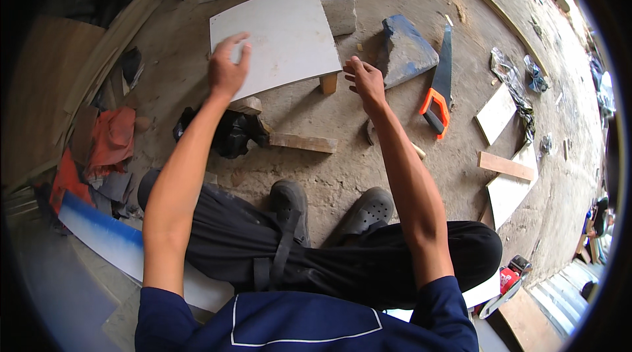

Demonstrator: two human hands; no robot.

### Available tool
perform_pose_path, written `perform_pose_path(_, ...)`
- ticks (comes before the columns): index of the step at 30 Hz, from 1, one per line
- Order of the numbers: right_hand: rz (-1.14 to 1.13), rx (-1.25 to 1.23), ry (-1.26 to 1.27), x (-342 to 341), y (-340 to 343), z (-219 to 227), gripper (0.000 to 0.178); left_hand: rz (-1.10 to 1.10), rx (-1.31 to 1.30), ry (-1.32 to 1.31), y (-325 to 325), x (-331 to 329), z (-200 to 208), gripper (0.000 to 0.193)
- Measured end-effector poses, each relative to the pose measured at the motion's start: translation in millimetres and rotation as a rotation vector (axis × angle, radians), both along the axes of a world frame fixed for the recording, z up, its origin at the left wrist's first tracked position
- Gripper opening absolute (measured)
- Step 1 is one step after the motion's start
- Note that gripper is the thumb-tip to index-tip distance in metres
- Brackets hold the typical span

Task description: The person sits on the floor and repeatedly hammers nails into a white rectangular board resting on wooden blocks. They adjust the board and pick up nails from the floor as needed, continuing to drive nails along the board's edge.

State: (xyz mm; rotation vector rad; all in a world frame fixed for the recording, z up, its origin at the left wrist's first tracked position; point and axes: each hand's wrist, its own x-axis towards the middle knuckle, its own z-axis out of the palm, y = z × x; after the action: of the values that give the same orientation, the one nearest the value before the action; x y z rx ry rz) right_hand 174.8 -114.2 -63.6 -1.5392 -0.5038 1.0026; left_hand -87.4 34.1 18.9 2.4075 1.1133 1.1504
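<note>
In front of me a white board [283,36] lies raised off the floor, with a short wooden block [328,83] showing under its near right corner. My left hand [228,70] is over the board's left part, fingers apart and holding nothing; whether it touches the surface I cannot tell. Just off the board's right corner is my right hand [365,80], its fingers loosely spread with nothing in them. Beyond that hand sits a broken concrete block [409,51] with blue paint. A handsaw [441,82] with an orange and black handle lies to its right.
Another concrete block [338,8] stands behind the board. A wood offcut [303,142] and black plastic [238,133] lie before my feet. To the right are white board pieces [497,114] and a wooden strip [505,165]. Red cloth [113,138] lies at the left.
</note>
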Motion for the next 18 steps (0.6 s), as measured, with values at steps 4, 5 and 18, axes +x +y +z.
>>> perform_pose_path(4,-0.044,-0.227,-0.096,-4,-12,-22,0.036,0.375,-0.105,-0.344,28,-67,3,0.028)
perform_pose_path(5,0.084,-0.319,-0.089,-8,-15,-30,0.034,0.521,-0.206,-0.377,37,-95,-9,0.029)
perform_pose_path(18,0.935,-0.003,-0.613,-171,-5,-11,0.022,0.963,-0.783,0.441,-18,-190,-142,0.041)
